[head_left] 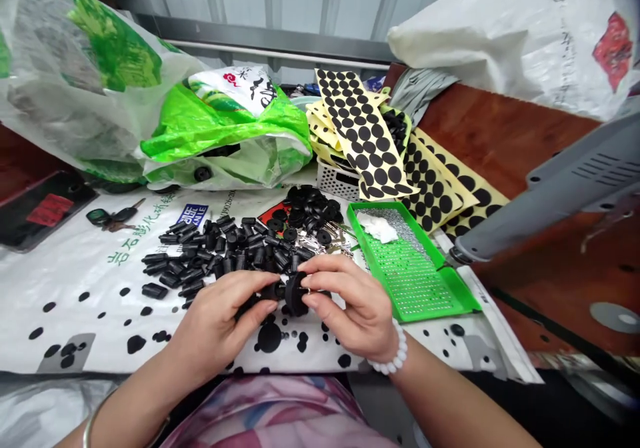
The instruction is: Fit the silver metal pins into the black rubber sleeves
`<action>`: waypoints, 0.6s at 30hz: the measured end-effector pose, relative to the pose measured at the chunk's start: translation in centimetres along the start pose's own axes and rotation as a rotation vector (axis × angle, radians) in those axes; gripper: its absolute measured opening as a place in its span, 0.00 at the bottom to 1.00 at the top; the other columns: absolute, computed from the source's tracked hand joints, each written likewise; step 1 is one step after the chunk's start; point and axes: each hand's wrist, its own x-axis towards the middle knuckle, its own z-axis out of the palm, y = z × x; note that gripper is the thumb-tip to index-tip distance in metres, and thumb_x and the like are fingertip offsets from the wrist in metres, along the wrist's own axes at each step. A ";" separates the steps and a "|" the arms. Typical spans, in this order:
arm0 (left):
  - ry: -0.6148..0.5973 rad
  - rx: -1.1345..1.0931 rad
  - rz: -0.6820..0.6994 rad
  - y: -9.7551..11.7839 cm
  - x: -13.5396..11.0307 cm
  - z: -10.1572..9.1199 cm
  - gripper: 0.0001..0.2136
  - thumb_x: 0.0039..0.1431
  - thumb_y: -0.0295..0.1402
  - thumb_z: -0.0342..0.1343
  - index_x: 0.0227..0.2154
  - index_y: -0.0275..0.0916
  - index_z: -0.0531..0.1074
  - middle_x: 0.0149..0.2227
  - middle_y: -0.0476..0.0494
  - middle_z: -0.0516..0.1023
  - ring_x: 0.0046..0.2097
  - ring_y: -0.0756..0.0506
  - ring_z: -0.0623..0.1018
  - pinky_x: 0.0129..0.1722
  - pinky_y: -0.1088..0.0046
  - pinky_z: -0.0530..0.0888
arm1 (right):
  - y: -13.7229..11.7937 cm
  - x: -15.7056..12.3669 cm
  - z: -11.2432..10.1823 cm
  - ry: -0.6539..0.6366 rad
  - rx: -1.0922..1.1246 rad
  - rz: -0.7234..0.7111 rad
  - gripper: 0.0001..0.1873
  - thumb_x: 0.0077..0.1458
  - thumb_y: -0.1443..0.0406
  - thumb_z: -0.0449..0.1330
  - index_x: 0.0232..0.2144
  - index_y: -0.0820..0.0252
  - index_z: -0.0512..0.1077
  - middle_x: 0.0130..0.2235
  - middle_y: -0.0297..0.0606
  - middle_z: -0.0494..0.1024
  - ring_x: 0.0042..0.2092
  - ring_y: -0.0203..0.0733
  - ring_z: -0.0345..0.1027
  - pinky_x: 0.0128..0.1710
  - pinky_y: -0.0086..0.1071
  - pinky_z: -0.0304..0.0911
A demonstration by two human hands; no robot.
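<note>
My left hand (pixel 225 315) pinches a small black cylindrical piece (pixel 271 291) between thumb and fingers. Against its right end stands a black round disc (pixel 297 295), seen nearly edge-on. My right hand (pixel 350 305) grips the disc's right side, where a thin metal bit shows at the fingertips. Just beyond the hands lies a spread pile of black ribbed cylinders (pixel 220 245). Behind these, to the right, is a heap of black round discs (pixel 313 208), with loose metal strips (pixel 325 241) beside it.
A green tray (pixel 415 261) of small metal parts sits at right, under a grey electric screwdriver (pixel 540 195). Sheets of black round pads (pixel 363 135) lean on a white basket (pixel 336 181). Green-white bags (pixel 225 128) stand behind; keys (pixel 117 218) and a phone (pixel 43 211) lie left.
</note>
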 end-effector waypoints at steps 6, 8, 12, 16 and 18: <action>-0.034 -0.181 -0.001 1.5 -0.4 -0.9 0.12 0.57 0.28 0.52 0.44 0.44 0.68 0.37 0.46 0.77 0.37 0.49 0.76 0.37 0.76 0.73 | -0.3 -0.3 0.4 -0.075 0.051 0.039 0.07 0.53 0.70 0.56 0.36 0.60 0.72 0.39 0.44 0.76 0.39 0.40 0.71 0.39 0.35 0.70; -0.021 -0.275 -0.058 1.7 -0.5 -0.6 0.11 0.57 0.29 0.52 0.43 0.45 0.69 0.36 0.46 0.77 0.36 0.48 0.76 0.35 0.75 0.74 | -0.5 -0.2 0.3 -0.071 0.072 0.074 0.07 0.54 0.70 0.55 0.35 0.60 0.71 0.37 0.43 0.76 0.39 0.40 0.71 0.38 0.35 0.70; -0.038 -0.457 -0.225 1.8 -0.7 0.3 0.12 0.57 0.31 0.52 0.44 0.45 0.69 0.36 0.47 0.77 0.34 0.49 0.77 0.33 0.75 0.75 | -0.9 0.1 -0.6 -0.144 -0.027 0.012 0.13 0.55 0.67 0.55 0.45 0.59 0.68 0.40 0.44 0.75 0.41 0.42 0.71 0.40 0.37 0.69; -0.088 -0.649 -0.365 2.0 -0.9 0.6 0.11 0.56 0.34 0.54 0.42 0.43 0.72 0.36 0.47 0.78 0.31 0.50 0.76 0.29 0.77 0.75 | -1.3 0.4 -1.7 -0.353 -0.199 -0.110 0.27 0.55 0.59 0.58 0.55 0.62 0.60 0.44 0.47 0.74 0.43 0.43 0.70 0.40 0.35 0.69; -0.122 -0.748 -0.422 2.1 -0.9 0.5 0.11 0.55 0.35 0.55 0.41 0.42 0.74 0.34 0.47 0.79 0.28 0.50 0.75 0.27 0.77 0.74 | -1.2 0.4 -1.9 -0.419 -0.295 -0.171 0.26 0.55 0.59 0.58 0.54 0.65 0.61 0.44 0.48 0.74 0.44 0.44 0.69 0.40 0.35 0.68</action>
